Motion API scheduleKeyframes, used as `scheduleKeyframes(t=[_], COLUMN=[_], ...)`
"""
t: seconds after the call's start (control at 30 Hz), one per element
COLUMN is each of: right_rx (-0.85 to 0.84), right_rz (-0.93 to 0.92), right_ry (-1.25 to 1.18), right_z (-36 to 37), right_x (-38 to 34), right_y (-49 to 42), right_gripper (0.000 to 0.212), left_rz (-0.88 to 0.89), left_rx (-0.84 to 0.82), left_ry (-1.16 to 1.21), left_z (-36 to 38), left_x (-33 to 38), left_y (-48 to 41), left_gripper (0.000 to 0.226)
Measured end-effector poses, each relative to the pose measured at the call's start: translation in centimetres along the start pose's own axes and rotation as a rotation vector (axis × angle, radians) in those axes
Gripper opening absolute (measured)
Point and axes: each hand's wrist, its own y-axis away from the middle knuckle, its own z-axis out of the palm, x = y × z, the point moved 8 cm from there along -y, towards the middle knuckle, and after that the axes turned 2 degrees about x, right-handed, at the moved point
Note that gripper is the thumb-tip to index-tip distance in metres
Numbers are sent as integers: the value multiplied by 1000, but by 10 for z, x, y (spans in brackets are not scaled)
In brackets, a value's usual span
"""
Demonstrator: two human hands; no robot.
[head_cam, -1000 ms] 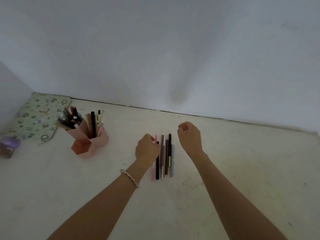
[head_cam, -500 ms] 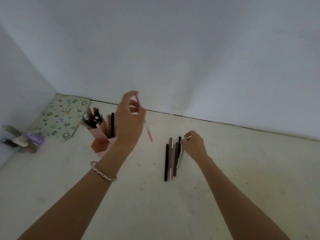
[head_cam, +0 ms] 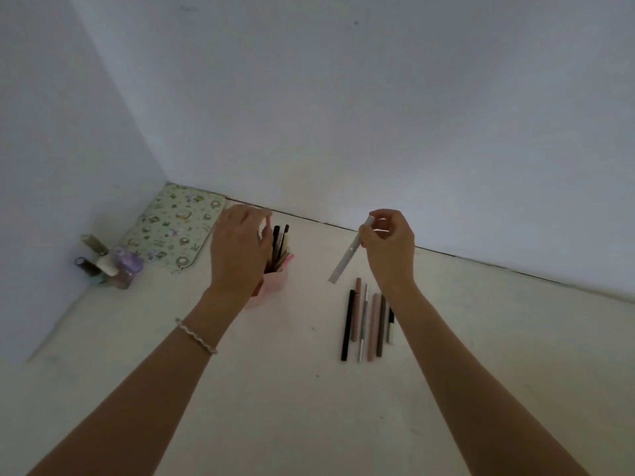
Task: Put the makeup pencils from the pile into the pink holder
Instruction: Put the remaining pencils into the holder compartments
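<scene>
a corner of pale grey walls (head_cam: pixel 343 97) is seen above an off-white, lightly scuffed floor surface (head_cam: pixel 309 407). a green patterned pouch (head_cam: pixel 171 228) is laid flat in the corner, with a cluster of small bottles (head_cam: pixel 110 266) just beside it at the left wall. the pink holder (head_cam: pixel 275 285), already stocked with upright pencils, is partly covered by the left hand (head_cam: pixel 237 255), which is curled over its top; whether anything is gripped there cannot be told. the right hand (head_cam: pixel 388 249) is raised above the floor, its fingers pinched on a silver-white pencil (head_cam: pixel 347 257) held tilted. the pile of pencils (head_cam: pixel 369 321) is left lying in a row near the right wrist. compared with half a second ago, the pink pencil is no longer seen in the left hand, that hand is now over the holder, and the right hand has been lifted from the pile.
</scene>
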Motion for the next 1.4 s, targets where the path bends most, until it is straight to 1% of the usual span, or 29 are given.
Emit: scheduleKeyframes(t=[0.03, 0.07, 0.1, 0.2, 0.27, 0.33, 0.4, 0.5, 0.53, 0.6, 0.67, 0.73, 0.8, 0.87, 0.9, 0.97, 1.03, 1.1, 1.17, 1.23, 1.4], right_rx=[-5, -4, -5, 27, 1, -74, -151, -211, -224, -220, -182, -92, 37, 117, 143, 184, 217, 236, 245, 244, 187], right_rz=[-20, -41, -70, -198, -307, -406, -486, -540, -573, -696, -769, -725, -651, -579, -543, -453, -345, -265, -207, -168, -84], right_ry=[-24, -59, -97, -202, -187, -99, 54, 255, 327, 485, 550, 461, 357, 311, 299, 276, 251, 231, 234, 241, 264], right_z=[4, 7, 15, 33, 53, 77, 96, 113, 117, 121, 118, 99, 70, 38, 22, -9, -38, -63, -82, -92, -101], right_x=[-6, -13, -22, -47, -60, -61, -49, -21, -15, -10, -9, -12, -16, -14, -11, 0, 16, 31, 46, 57, 83], right_y=[4, 7, 11, 21, 30, 41, 50, 57, 59, 65, 68, 62, 49, 33, 26, 12, 2, -2, -4, -4, -7], right_gripper=[15, 15, 16, 18, 20, 21, 19, 12, 10, 4, 6, 14, 22, 26, 27, 29, 32, 35, 35, 34, 34], left_rz=[33, 37, 15, -28, -28, -41, -60, -93, -102, -119, -141, -124, -22, 102, 123, 49, -48, -124, -177, -210, -365], left_rx=[-15, -3, 41, 172, 190, 189, 185, 134, 112, 77, 66, 88, 96, 14, -81, -342, -597, -756, -818, -837, -824], left_ry=[-111, -171, -182, -79, -22, 30, 76, 113, 119, 122, 142, 193, 248, 285, 282, 216, 65, -51, -113, -149, 55], left_z=[2, 0, -9, -36, -47, -52, -55, -51, -49, -45, -42, -41, -34, -11, 9, 59, 106, 134, 149, 155, 162], left_x=[0, -2, -7, -14, -17, -20, -23, -27, -27, -23, -15, 4, 39, 79, 96, 110, 106, 96, 90, 83, 77], left_y=[2, 1, -2, -12, -16, -16, -12, -4, -3, 0, 2, 4, 7, 16, 24, 46, 76, 101, 115, 122, 126], left_gripper=[17, 19, 22, 28, 30, 31, 31, 30, 30, 30, 30, 31, 29, 25, 22, 21, 23, 27, 33, 38, 40])
